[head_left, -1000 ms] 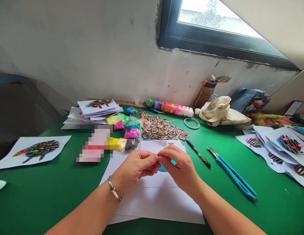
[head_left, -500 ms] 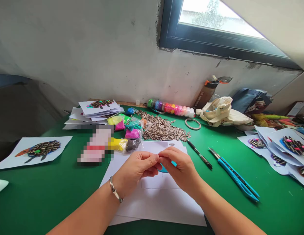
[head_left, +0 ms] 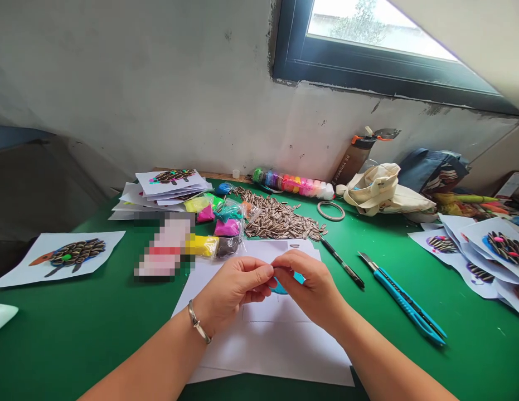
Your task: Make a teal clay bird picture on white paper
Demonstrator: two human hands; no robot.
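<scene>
My left hand [head_left: 232,289] and my right hand [head_left: 309,284] meet above a stack of white paper [head_left: 263,348], fingertips pressed together. A flat piece of blue modelling clay [head_left: 289,284] shows under the fingers, partly hidden by them, and both hands pinch it. A silver bracelet [head_left: 196,322] circles my left wrist. Behind the hands lie bags of coloured clay [head_left: 227,227] and a heap of striped sunflower seeds [head_left: 280,217]. Neither hand touches them.
To the right lie a blue utility knife [head_left: 405,309] and a black craft knife [head_left: 343,264]. Seed-decorated paper pictures [head_left: 480,256] are piled at the right, with another [head_left: 62,255] at the left. Clay tubes [head_left: 290,184], a cloth bag [head_left: 384,192] and a bottle [head_left: 353,159] line the wall.
The whole view has drifted slightly, with table items shifting right. My hands stay pinched together in nearly the same pose.
</scene>
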